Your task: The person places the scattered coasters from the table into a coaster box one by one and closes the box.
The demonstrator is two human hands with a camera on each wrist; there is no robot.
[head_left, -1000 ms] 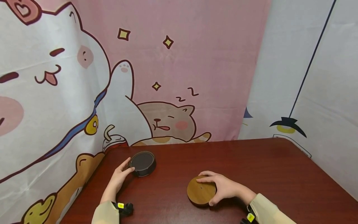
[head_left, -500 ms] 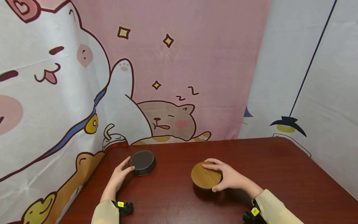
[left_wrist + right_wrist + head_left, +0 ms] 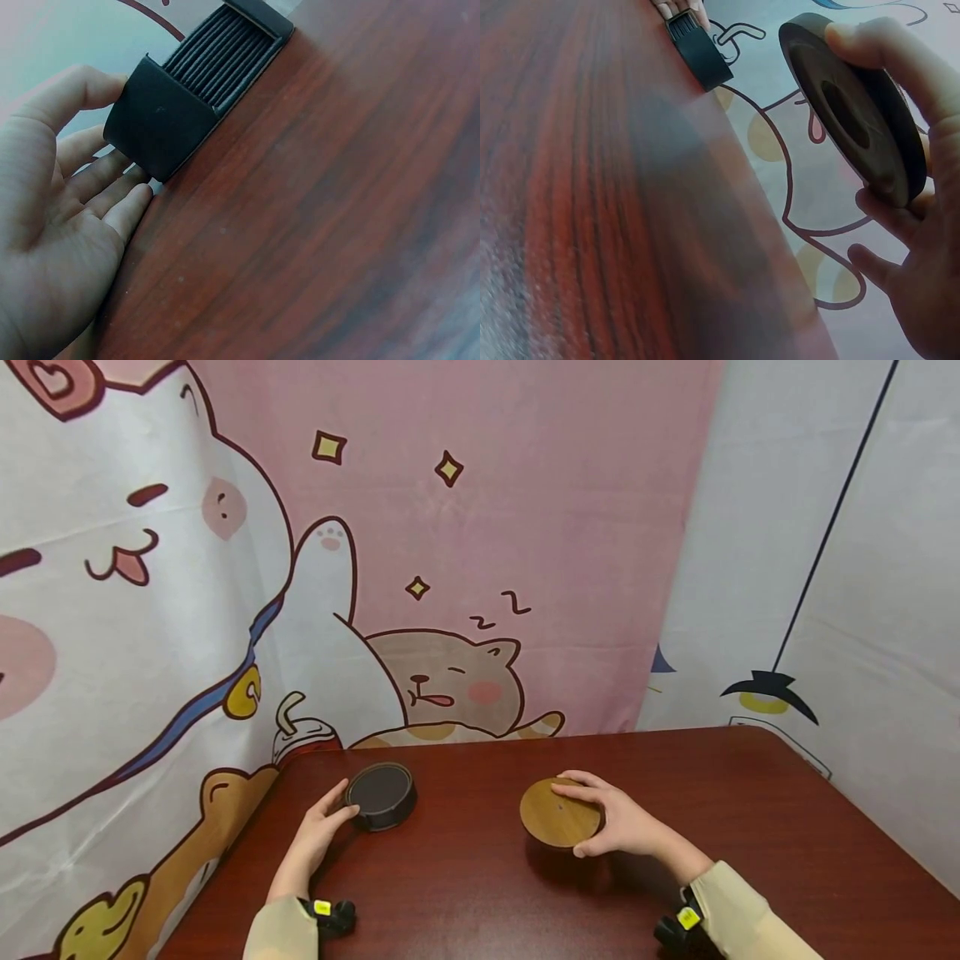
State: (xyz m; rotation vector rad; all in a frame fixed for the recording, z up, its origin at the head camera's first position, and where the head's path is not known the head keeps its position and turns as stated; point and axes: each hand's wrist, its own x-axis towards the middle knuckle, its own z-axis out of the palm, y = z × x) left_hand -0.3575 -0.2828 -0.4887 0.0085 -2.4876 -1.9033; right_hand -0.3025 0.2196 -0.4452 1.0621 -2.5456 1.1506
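Note:
A round black coaster holder [image 3: 381, 795] sits on the table toward the back left. Through the gap in its side, the left wrist view shows a stack of thin black coasters [image 3: 222, 61]. My left hand [image 3: 318, 833] grips the holder's left side, thumb at the front and fingers round the back. Raised over the table, a round wooden disc [image 3: 558, 814] is held by its right edge between the thumb and fingers of my right hand [image 3: 618, 818]. The right wrist view shows the disc's dark underside [image 3: 840, 105], with a round recess in the middle.
The dark red wooden table [image 3: 465, 885] runs back to a cloth backdrop [image 3: 585, 568] printed with cartoon cats. A second, white cloth [image 3: 862, 610] hangs along the right side. Each wrist carries a small black camera [image 3: 341, 917].
My right hand has lifted the wooden disc off the table and carried it away from me and slightly right. The left hand and the coaster holder have stayed in place.

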